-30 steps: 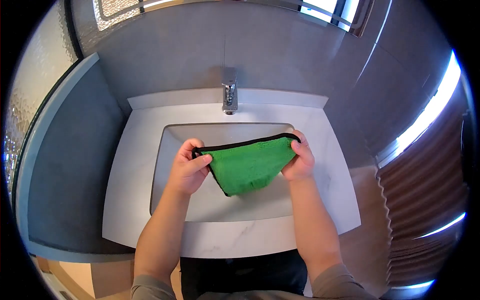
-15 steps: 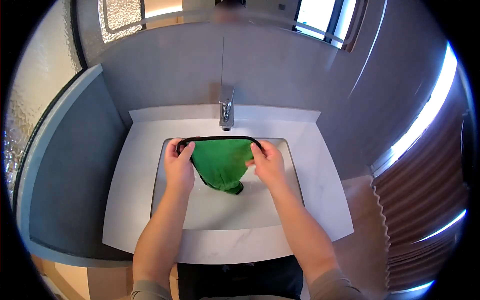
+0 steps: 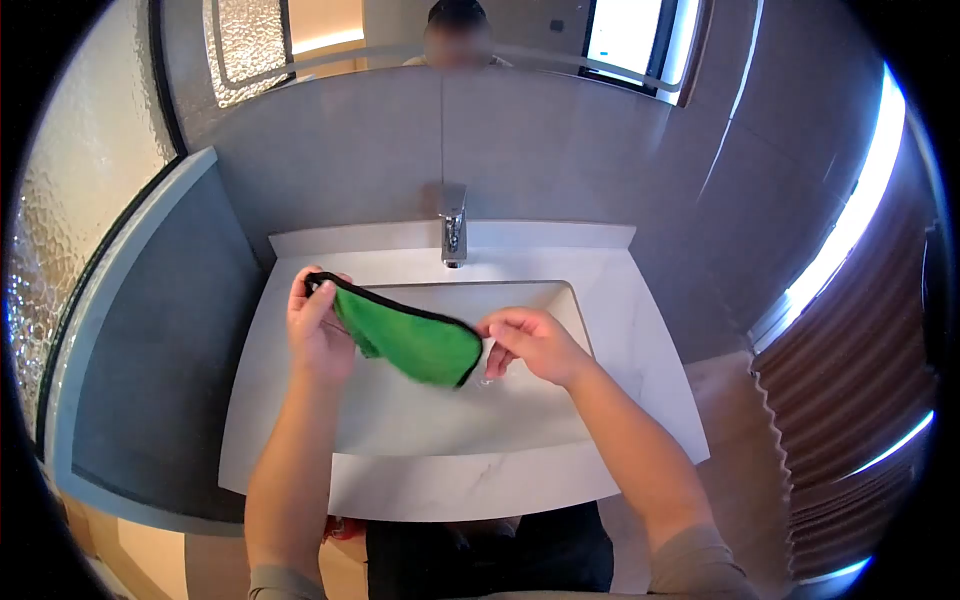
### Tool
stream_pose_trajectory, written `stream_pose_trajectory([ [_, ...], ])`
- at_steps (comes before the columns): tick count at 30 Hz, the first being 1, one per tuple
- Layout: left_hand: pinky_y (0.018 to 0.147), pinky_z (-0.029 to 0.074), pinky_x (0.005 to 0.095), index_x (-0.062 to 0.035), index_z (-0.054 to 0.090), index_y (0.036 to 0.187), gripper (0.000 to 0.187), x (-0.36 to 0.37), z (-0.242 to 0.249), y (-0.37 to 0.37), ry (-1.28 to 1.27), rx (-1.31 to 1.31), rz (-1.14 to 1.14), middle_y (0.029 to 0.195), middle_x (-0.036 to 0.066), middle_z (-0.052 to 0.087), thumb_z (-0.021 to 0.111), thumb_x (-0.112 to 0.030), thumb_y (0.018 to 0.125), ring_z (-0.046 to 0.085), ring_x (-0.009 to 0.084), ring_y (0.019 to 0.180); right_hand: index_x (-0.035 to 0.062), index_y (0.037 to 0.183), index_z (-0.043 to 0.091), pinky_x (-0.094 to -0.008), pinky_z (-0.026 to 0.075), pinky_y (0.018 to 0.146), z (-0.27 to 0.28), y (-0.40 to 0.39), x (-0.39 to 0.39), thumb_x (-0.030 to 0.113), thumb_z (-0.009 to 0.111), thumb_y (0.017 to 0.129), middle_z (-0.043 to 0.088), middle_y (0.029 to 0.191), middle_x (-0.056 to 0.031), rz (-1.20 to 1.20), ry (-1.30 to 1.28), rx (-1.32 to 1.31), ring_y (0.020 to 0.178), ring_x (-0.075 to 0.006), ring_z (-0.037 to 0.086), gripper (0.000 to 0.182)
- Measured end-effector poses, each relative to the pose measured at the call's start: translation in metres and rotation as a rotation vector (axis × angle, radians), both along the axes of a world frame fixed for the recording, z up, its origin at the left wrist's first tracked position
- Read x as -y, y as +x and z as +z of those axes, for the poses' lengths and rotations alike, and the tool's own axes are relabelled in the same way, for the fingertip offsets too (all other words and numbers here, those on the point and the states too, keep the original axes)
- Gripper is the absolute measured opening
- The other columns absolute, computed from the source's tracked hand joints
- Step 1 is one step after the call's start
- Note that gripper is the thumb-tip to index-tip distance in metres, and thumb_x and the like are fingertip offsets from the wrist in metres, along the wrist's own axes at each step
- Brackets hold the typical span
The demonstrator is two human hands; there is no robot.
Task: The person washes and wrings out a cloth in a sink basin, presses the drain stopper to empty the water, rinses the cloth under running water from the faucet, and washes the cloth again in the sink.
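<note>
A green cloth (image 3: 408, 342) with black edging is held above the white sink basin (image 3: 460, 425), slanting down from left to right. At its upper left corner, my left hand (image 3: 322, 335) is closed, with the thumb in front of the cloth. My right hand (image 3: 535, 345) pinches the black edge at the cloth's right end, its other fingers curled below. The cloth's lower edge hangs free, folded toward the left. Behind it stands a chrome faucet (image 3: 453, 232).
A white marble-look countertop (image 3: 640, 400) surrounds the basin. On the left is a grey partition (image 3: 160, 350) beside textured glass. A mirror (image 3: 540, 45) above the grey wall reflects a person. A brown pleated curtain (image 3: 840, 430) hangs at right.
The cloth has gone from stretched level between both hands to slanting down rightward. My left hand has moved left, and my right hand is lower. The camera view has tilted slightly upward.
</note>
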State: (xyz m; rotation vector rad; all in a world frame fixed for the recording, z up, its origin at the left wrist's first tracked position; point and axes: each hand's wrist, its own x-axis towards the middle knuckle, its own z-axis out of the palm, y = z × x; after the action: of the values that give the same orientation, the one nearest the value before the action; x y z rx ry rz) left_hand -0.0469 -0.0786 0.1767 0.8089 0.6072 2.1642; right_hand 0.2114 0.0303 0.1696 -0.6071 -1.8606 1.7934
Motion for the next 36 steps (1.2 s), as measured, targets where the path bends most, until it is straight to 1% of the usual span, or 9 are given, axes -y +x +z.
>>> stream_pose_trajectory([
  [1, 0.069, 0.053, 0.0347, -0.011, 0.051, 0.103, 0.017, 0.001, -0.005, -0.002, -0.002, 0.007, 0.002, 0.089, 0.006, 0.062, 0.056, -0.006, 0.088, 0.061, 0.0171, 0.078, 0.0008, 0.103, 0.062, -0.0261, 0.05, 0.065, -0.008, -0.004, -0.004, 0.029, 0.048, 0.098, 0.065, 0.087, -0.005, 0.005, -0.07, -0.026, 0.07, -0.0107, 0.063, 0.032],
  [2, 0.068, 0.053, 0.0356, -0.0125, 0.05, 0.104, 0.017, 0.003, -0.009, -0.004, -0.033, 0.076, -0.006, 0.09, 0.004, 0.061, 0.056, -0.009, 0.088, 0.061, 0.0177, 0.077, 0.0014, 0.106, 0.061, -0.0327, 0.051, 0.071, -0.024, -0.012, -0.012, 0.035, 0.043, 0.099, 0.066, 0.098, -0.0113, -0.039, -0.009, 0.081, 0.076, -0.0194, 0.065, 0.039],
  [4, 0.067, 0.052, 0.0373, -0.0169, 0.049, 0.105, 0.018, 0.0, -0.036, -0.016, -0.105, 0.122, -0.045, 0.09, 0.001, 0.057, 0.057, -0.015, 0.088, 0.059, 0.0198, 0.075, 0.0047, 0.108, 0.062, -0.0407, 0.05, 0.077, -0.095, -0.028, -0.033, 0.033, 0.043, 0.098, 0.064, 0.109, -0.0159, 0.079, 0.749, 0.605, 0.084, -0.0306, 0.064, 0.035],
  [7, 0.064, 0.05, 0.0377, -0.0178, 0.05, 0.104, 0.019, 0.0, -0.078, -0.019, -0.167, 0.216, -0.093, 0.089, 0.001, 0.057, 0.058, -0.016, 0.087, 0.058, 0.0205, 0.075, 0.0098, 0.114, 0.06, -0.0448, 0.047, 0.083, -0.117, -0.036, -0.015, 0.031, 0.038, 0.098, 0.062, 0.114, -0.0171, 0.13, 0.779, 0.911, 0.095, -0.0368, 0.062, 0.035],
  [10, 0.066, 0.05, 0.0345, -0.015, 0.051, 0.102, 0.019, 0.003, -0.083, -0.023, -0.183, 0.288, -0.107, 0.087, 0.004, 0.058, 0.06, -0.012, 0.086, 0.058, 0.0195, 0.076, 0.0116, 0.122, 0.055, -0.0448, 0.048, 0.082, -0.128, -0.05, -0.005, 0.029, 0.034, 0.098, 0.063, 0.115, -0.0127, 0.056, 0.47, 1.078, 0.096, -0.0346, 0.063, 0.037],
  [12, 0.068, 0.053, 0.0316, -0.0121, 0.052, 0.102, 0.019, -0.001, -0.085, -0.031, -0.095, 0.274, -0.199, 0.088, 0.008, 0.062, 0.059, -0.005, 0.086, 0.061, 0.0186, 0.079, 0.0144, 0.136, 0.043, -0.0433, 0.05, 0.081, -0.109, -0.058, -0.003, 0.028, 0.03, 0.099, 0.058, 0.124, -0.0142, 0.331, 0.915, 1.109, 0.096, -0.034, 0.062, 0.041],
  [25, 0.064, 0.055, 0.0323, -0.0115, 0.05, 0.103, 0.021, -0.005, -0.084, -0.033, -0.137, 0.257, -0.142, 0.089, 0.009, 0.063, 0.06, -0.006, 0.086, 0.064, 0.0182, 0.076, 0.0128, 0.143, 0.029, -0.0457, 0.048, 0.081, -0.151, -0.059, -0.026, 0.04, 0.018, 0.1, 0.062, 0.112, -0.0198, 0.414, 0.672, 1.341, 0.097, -0.037, 0.061, 0.052],
  [34, 0.063, 0.055, 0.0335, -0.0101, 0.05, 0.101, 0.02, -0.009, -0.083, -0.032, -0.169, 0.307, -0.14, 0.088, 0.011, 0.064, 0.06, -0.003, 0.085, 0.064, 0.0192, 0.074, 0.0163, 0.145, 0.027, -0.0472, 0.039, 0.096, -0.107, -0.073, -0.009, 0.052, 0.013, 0.098, 0.051, 0.13, -0.0236, 0.345, 0.395, 1.403, 0.113, -0.0439, 0.051, 0.061],
  [36, 0.064, 0.055, 0.0332, -0.0101, 0.05, 0.1, 0.02, -0.008, -0.082, -0.03, -0.187, 0.28, -0.143, 0.088, 0.012, 0.064, 0.06, -0.003, 0.085, 0.064, 0.0192, 0.074, 0.015, 0.145, 0.022, -0.0481, 0.048, 0.086, -0.155, -0.065, -0.025, 0.02, 0.041, 0.097, 0.057, 0.121, -0.0229, 0.302, 0.411, 1.337, 0.11, -0.041, 0.056, 0.051],
])
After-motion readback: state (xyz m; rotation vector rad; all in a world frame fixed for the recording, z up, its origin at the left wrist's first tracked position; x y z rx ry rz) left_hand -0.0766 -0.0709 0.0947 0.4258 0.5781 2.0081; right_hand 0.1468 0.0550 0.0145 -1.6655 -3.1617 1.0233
